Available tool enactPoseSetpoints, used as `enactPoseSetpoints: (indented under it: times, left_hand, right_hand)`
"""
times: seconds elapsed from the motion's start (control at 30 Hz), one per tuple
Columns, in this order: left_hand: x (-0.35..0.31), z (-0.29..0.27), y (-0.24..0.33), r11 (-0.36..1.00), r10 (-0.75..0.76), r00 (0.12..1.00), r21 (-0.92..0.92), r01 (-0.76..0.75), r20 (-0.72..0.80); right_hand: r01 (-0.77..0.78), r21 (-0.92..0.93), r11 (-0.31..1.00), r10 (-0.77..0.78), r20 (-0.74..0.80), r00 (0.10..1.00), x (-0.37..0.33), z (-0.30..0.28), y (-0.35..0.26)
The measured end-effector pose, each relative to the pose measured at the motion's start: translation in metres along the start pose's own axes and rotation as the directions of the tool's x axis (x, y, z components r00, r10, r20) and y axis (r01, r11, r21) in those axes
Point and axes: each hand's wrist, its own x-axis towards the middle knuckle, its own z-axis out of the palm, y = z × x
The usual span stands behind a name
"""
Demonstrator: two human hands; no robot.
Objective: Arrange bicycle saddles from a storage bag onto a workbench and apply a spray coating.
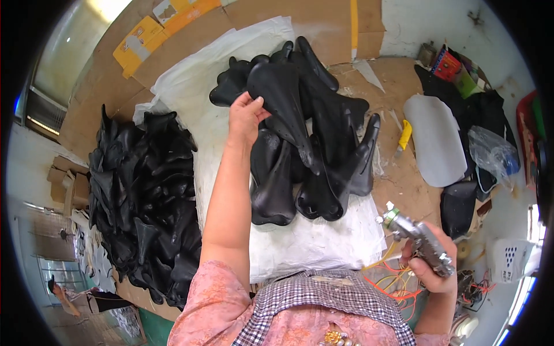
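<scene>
Near us, our right hand [431, 259] wraps its fingers around a spray gun [418, 239], nozzle aimed far-left. Our left hand [245, 118] pinches the top black saddle [283, 101]; its long axis runs far-left to near-right.

Workshop seen from above. Work surface covered with flattened brown cardboard [323, 26], white plastic sheet [199, 95] spread over its middle. Yellow flattened box pieces [141, 40] at upper left edge. Bright window [81, 34] at top left, daylight pouring in, second bright strip at far right edge. Pale wall [427, 20] at top right, scuffed. Grey oval sheet [435, 138] lying on cardboard at right, yellow-handled knife [404, 137] just beside it. Dark bags and clutter [479, 109] piled along right side, clear plastic bag [490, 153] among them. Cardboard boxes [66, 181] on floor at left. White perforated basket [511, 259] at lower right.
</scene>
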Motion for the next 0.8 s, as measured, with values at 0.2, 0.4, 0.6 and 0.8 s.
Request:
enactPoseSetpoints:
  times: [0.2,0.4,0.6,0.8]
  left_hand:
    - [-0.043,0.005,-0.026,0.989,-0.139,0.99,0.052,0.141,-0.04]
    - [-0.065,-0.012,-0.022,0.994,-0.096,0.992,0.053,0.1,-0.078]
    - [-0.079,-0.039,0.056,0.863,0.208,0.94,-0.401,-0.307,-0.272]
    - [-0.109,0.07,-0.045,0.686,-0.303,0.908,0.596,0.418,-0.289]
  right_hand:
    - [0.231,0.098,0.968,-0.173,-0.41,0.896,-0.049,0.006,-0.008]
    - [0.039,-0.077,0.996,-0.037,0.025,0.999,-0.08,-0.013,0.009]
    - [0.245,0.265,0.933,-0.159,-0.308,0.938,-0.071,-0.005,0.021]
    - [0.08,0.246,0.966,-0.014,-0.257,0.966,-0.066,-0.012,0.04]
